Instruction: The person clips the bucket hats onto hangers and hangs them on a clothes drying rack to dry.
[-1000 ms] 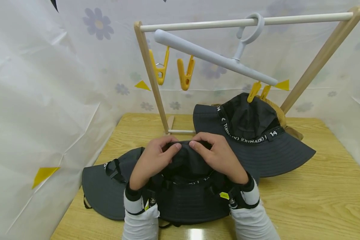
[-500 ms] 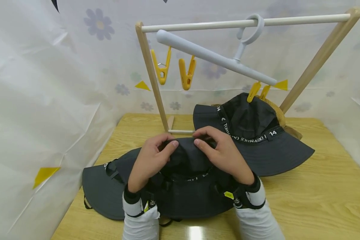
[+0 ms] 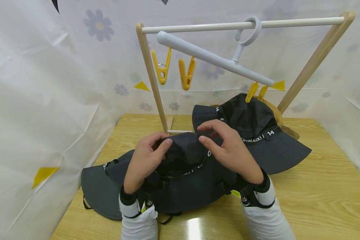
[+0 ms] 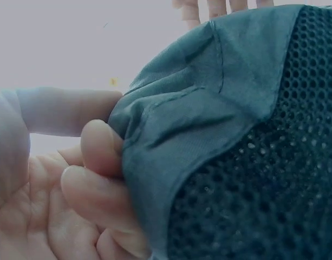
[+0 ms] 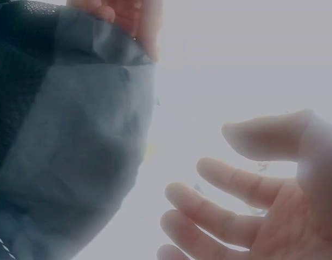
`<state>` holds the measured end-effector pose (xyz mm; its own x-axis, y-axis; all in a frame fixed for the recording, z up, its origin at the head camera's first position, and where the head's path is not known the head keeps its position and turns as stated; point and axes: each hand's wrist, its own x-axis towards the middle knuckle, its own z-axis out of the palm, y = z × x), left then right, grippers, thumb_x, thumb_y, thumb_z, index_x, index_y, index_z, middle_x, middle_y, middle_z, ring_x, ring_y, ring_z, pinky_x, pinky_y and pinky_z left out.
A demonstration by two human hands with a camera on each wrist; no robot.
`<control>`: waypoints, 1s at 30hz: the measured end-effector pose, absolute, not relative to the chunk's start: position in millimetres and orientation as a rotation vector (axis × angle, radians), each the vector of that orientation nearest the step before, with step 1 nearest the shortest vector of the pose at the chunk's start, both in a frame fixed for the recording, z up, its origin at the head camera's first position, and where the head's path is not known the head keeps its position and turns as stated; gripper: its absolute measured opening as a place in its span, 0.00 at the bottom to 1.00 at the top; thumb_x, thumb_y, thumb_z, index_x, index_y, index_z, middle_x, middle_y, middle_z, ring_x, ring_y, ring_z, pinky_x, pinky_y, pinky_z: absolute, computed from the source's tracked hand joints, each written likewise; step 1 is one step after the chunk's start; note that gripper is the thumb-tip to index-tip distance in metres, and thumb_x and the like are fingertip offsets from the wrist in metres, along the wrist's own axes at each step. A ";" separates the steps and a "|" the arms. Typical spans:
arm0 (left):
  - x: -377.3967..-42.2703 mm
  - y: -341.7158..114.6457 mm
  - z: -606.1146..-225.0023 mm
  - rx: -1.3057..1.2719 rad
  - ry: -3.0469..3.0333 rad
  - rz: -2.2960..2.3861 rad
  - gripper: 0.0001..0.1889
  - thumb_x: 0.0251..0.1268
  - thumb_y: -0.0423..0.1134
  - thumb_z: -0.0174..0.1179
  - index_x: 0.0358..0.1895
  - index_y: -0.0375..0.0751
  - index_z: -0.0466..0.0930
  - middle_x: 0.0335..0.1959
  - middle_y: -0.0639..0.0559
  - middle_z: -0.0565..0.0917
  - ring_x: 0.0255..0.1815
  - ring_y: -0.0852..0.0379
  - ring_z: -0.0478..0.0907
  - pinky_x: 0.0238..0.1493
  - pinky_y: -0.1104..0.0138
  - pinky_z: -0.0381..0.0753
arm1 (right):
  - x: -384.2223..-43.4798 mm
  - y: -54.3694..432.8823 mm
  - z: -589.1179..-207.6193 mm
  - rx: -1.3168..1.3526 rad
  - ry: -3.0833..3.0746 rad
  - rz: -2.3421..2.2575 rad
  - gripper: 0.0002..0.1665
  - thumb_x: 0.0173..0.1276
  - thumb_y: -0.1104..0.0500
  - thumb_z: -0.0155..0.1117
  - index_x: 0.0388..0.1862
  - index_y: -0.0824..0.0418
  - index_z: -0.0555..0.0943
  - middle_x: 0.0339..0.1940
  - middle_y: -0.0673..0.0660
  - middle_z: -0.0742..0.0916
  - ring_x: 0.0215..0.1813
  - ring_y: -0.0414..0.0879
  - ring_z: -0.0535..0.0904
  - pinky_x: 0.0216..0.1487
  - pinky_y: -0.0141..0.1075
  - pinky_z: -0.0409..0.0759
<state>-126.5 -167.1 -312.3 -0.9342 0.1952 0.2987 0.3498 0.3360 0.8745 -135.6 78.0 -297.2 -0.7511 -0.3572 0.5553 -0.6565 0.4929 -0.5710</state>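
A dark bucket hat [image 3: 183, 153] with a white-lettered band is held crown up just above the table's front part. My left hand [image 3: 145, 158] grips the left side of its crown, thumb and fingers at the fabric edge. The left wrist view shows the crown's cloth [image 4: 209, 114] bunched at those fingers, beside a mesh panel [image 4: 312, 70]. My right hand [image 3: 232, 150] is off the crown's right side, fingers loosely bent and holding nothing. In the right wrist view, a gap separates the right hand [image 5: 247, 200] from the hat [image 5: 84, 119].
Another dark hat [image 3: 96, 190] lies at left. A third [image 3: 276, 155] hangs at right from yellow clips [image 3: 252, 92] on a tilted pale hanger [image 3: 210, 56], a tan hat [image 3: 274, 110] behind it. Two more clips [image 3: 186, 75] hang at left. A wooden rack [image 3: 150, 73] carries the hanger.
My right hand has come off the crown and moved right and up. My left hand has shifted slightly left, and the held hat has tilted up at its right side.
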 end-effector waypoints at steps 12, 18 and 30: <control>-127.1 -168.9 -312.5 -0.541 -2.382 -1.648 0.08 0.73 0.35 0.56 0.36 0.35 0.80 0.20 0.48 0.72 0.19 0.59 0.70 0.22 0.66 0.71 | -137.9 85.4 -269.1 0.866 -2.309 1.052 0.17 0.67 0.67 0.65 0.55 0.62 0.79 0.53 0.56 0.84 0.53 0.46 0.79 0.52 0.37 0.78; -126.1 -168.1 -311.0 -0.551 -2.386 -1.630 0.08 0.74 0.36 0.56 0.35 0.36 0.79 0.20 0.49 0.72 0.19 0.58 0.70 0.23 0.65 0.70 | -133.6 86.4 -252.6 0.850 -2.309 1.067 0.22 0.69 0.66 0.65 0.61 0.61 0.76 0.56 0.58 0.83 0.54 0.47 0.78 0.54 0.42 0.77; -123.1 -168.4 -310.5 -0.548 -2.387 -1.630 0.08 0.74 0.37 0.56 0.37 0.36 0.80 0.19 0.48 0.71 0.19 0.58 0.70 0.22 0.65 0.70 | -125.7 85.6 -229.2 0.850 -2.388 1.002 0.31 0.71 0.62 0.64 0.71 0.60 0.68 0.67 0.58 0.76 0.59 0.51 0.76 0.56 0.46 0.78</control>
<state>-123.1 -168.4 -310.5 -0.9115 0.1894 0.3650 0.4089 0.3237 0.8533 -125.7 85.6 -229.2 -0.7288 -0.3745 0.5732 -0.6714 0.5553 -0.4908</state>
